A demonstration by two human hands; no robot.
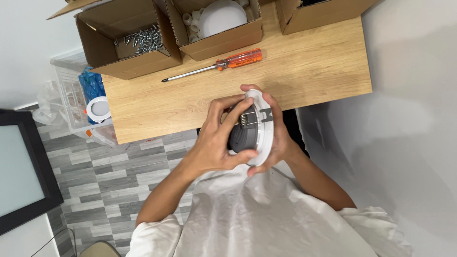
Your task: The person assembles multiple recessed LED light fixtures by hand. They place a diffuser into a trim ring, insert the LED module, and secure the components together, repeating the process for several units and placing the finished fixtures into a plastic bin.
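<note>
Gripping one round white recessed lamp with a dark grey back and a metal spring clip (pixel 251 128), the left hand (pixel 216 140) and right hand (pixel 276 135) both clasp it just above the near edge of the pale wooden tabletop (pixel 304 71). Three open cardboard boxes (pixel 128 43) stand behind – one holds loose silver screws (pixel 145 40). One orange-handled screwdriver (pixel 214 64) lies apart. Grey plank flooring (pixel 109 176) and white walls surround.

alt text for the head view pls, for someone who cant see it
Two hands hold a round white downlight on edge above a wooden table, left hand on its grey back and spring clip, right hand behind the rim. An orange-handled screwdriver lies on the table near a box of screws.
</note>
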